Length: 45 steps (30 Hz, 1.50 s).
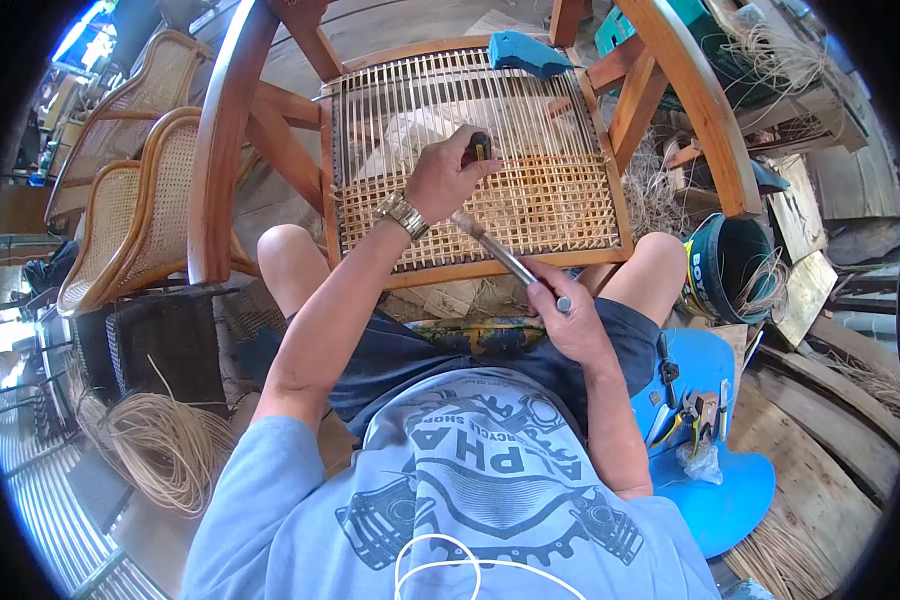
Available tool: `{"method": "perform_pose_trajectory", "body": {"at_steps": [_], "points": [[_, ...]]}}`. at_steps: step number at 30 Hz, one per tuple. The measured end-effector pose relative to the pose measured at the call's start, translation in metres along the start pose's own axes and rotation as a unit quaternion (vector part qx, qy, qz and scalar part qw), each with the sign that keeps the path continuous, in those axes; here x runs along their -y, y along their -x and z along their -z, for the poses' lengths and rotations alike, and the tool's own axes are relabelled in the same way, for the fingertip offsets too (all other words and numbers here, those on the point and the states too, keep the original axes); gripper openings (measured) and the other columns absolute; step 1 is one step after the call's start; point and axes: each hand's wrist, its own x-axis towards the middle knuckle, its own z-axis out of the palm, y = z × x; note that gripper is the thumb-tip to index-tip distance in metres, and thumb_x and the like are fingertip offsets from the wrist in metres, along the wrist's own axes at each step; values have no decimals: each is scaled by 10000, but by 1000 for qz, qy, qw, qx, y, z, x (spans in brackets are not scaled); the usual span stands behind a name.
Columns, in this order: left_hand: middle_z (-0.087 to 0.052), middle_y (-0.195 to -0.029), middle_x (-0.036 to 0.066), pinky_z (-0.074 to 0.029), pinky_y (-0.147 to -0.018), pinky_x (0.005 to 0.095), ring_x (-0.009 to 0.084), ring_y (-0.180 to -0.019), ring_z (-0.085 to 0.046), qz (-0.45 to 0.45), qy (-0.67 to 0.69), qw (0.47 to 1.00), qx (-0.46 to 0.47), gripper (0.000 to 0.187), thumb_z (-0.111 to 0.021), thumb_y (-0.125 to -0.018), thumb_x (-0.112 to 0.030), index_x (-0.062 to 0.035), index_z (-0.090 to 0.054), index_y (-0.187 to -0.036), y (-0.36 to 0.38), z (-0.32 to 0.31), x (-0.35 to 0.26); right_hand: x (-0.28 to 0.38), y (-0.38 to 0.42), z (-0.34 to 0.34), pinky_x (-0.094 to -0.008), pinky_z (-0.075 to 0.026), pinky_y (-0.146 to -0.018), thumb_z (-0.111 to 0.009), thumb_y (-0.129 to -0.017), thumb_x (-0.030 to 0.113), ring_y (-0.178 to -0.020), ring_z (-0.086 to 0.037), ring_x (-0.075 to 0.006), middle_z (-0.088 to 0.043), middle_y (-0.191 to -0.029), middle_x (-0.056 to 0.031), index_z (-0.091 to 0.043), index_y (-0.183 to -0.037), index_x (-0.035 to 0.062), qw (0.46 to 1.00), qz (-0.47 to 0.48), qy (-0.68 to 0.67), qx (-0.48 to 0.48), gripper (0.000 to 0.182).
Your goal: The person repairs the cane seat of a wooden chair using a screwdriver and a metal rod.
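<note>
A wooden chair frame stands before me, its seat strung with cane strands; the near half is a denser woven grid. My left hand, with a watch on the wrist, is closed around a black-and-yellow handle above the middle of the seat. The handle's lower end is hidden. In my right hand, near the front rail, is a metal-shafted tool with a brownish, worn far end pointing toward my left hand. A blue block-like object rests on the seat's far right corner.
Cane-backed chairs stand at left, above a coil of cane. At right are a dark bucket with cane strands and a blue plastic seat carrying several tools. Boards lie beyond.
</note>
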Motion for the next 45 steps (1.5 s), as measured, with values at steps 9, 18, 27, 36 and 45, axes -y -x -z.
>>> {"method": "perform_pose_trajectory", "body": {"at_steps": [9, 18, 27, 36, 45], "points": [[-739, -954, 29, -555, -798, 258, 88, -891, -695, 48, 18, 999, -3, 248, -773, -949, -198, -46, -640, -1093, -6, 12, -8, 7, -3, 0, -233, -466, -724, -573, -1049, 141, -797, -534, -69, -609, -912, 4, -593, -1373, -27, 999, 27, -20, -24, 365], [-759, -895, 49, -552, -704, 305, 137, -774, -710, 17, 14, 999, -39, 296, -786, -927, -269, -63, -654, -1094, -10, 5, 3, -1, -13, 1, -233, -441, -669, -579, -1033, 123, -748, -512, -58, -600, -863, 3, -612, -1348, -18, 999, 13, 5, -32, 347], [-758, -855, 102, -565, -679, 338, 192, -744, -736, -35, 26, 997, -59, 312, -778, -926, -286, -61, -651, -1101, -22, 5, -2, 9, -2, 21, -229, -424, -645, -530, -1059, 107, -729, -514, -59, -557, -822, 18, -575, -1380, -34, 985, 11, -72, -156, 354], [-760, -910, 32, -572, -691, 266, 80, -801, -707, -21, 67, 997, -32, 224, -768, -941, -148, -59, -641, -1102, -9, 16, -33, 11, 7, 36, -223, -393, -609, -535, -1060, 106, -694, -478, -46, -562, -799, 18, -584, -1391, -16, 981, 18, -84, -173, 356], [-748, -946, 23, -553, -745, 264, 62, -827, -669, -21, 59, 997, 51, 240, -773, -953, -196, -47, -655, -1101, 3, 2, -27, 11, 41, 36, -200, -387, -621, -530, -1065, 123, -706, -470, -44, -557, -808, 27, -582, -1393, -21, 970, -12, -122, -209, 362]]}}
